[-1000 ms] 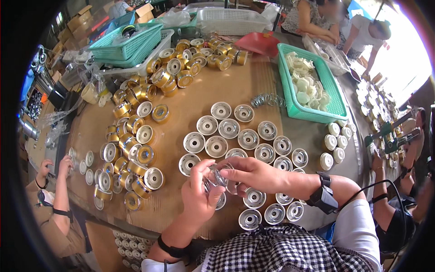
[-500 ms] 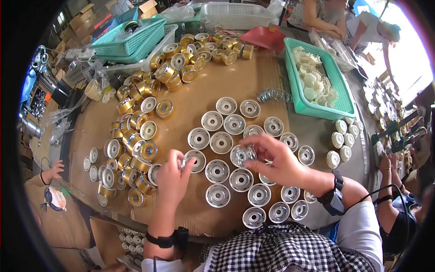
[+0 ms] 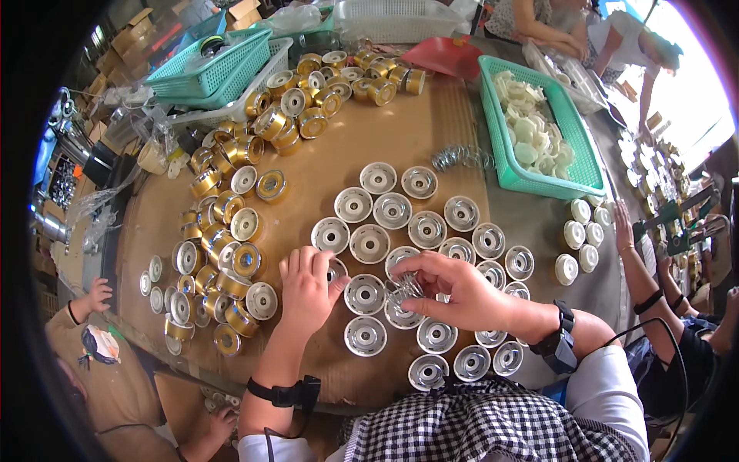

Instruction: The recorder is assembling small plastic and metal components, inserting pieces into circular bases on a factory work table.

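Observation:
My right hand [image 3: 462,294] is closed around a few shiny metal coil springs [image 3: 403,292], held above the white round caps in the middle of the table. Its fingers partly cover the caps below. My left hand [image 3: 306,291] is at a white cap [image 3: 336,269], fingers spread, thumb apart from them, with nothing visible between them. White round caps with centre holes, such as this one [image 3: 369,243], lie hollow side up in a loose cluster; several, like the near one [image 3: 429,372], show a shiny metal ring inside. More coil springs [image 3: 460,159] lie beyond the cluster.
Gold-rimmed caps [image 3: 247,260] are heaped on the left. A green basket [image 3: 493,123] of white plastic parts stands at right, near small white caps [image 3: 574,234]. A red scoop [image 3: 443,58] and stacked green baskets [image 3: 223,73] are at the back. Other people are around the table.
My left hand has gone from a pinch to spread fingers, shifting slightly right. My right hand has moved slightly toward me with the springs. A co-worker's arm has come forward at right.

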The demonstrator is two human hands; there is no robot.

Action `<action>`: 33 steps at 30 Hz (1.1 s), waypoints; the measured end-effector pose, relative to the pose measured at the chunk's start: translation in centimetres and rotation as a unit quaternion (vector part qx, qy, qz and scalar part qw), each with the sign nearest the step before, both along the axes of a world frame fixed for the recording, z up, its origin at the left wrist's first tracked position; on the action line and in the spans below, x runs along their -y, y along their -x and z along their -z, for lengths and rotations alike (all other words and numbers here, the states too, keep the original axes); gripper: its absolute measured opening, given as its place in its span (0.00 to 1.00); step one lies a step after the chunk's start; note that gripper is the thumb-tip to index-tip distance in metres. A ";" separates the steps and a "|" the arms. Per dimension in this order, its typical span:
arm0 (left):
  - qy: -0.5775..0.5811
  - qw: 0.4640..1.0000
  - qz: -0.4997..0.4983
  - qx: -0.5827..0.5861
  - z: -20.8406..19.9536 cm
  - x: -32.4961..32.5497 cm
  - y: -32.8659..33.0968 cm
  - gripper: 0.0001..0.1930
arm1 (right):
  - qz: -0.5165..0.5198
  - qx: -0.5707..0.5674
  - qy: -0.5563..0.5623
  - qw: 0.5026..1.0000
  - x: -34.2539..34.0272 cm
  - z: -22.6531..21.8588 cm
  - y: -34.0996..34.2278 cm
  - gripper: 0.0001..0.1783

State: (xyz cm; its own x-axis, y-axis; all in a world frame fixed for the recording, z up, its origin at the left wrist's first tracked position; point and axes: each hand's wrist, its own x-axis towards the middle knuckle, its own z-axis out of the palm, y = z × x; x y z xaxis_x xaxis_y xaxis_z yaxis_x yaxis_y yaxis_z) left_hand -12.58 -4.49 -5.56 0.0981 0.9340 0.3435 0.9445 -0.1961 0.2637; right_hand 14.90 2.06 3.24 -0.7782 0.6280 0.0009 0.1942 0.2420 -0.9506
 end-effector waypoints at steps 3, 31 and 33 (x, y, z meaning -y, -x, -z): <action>0.002 0.999 0.036 -0.033 -1.3 0.1 -0.4 0.29 | 0.000 -0.015 0.041 0.999 0.5 0.1 -0.1 0.24; 0.030 0.887 0.117 0.446 -8.1 5.0 -9.0 0.18 | 0.136 -0.045 0.136 0.980 4.0 -0.6 -2.6 0.10; 0.110 0.821 0.102 0.551 -8.3 4.9 -9.0 0.19 | 0.124 -0.094 0.168 0.973 3.9 -0.4 -2.7 0.09</action>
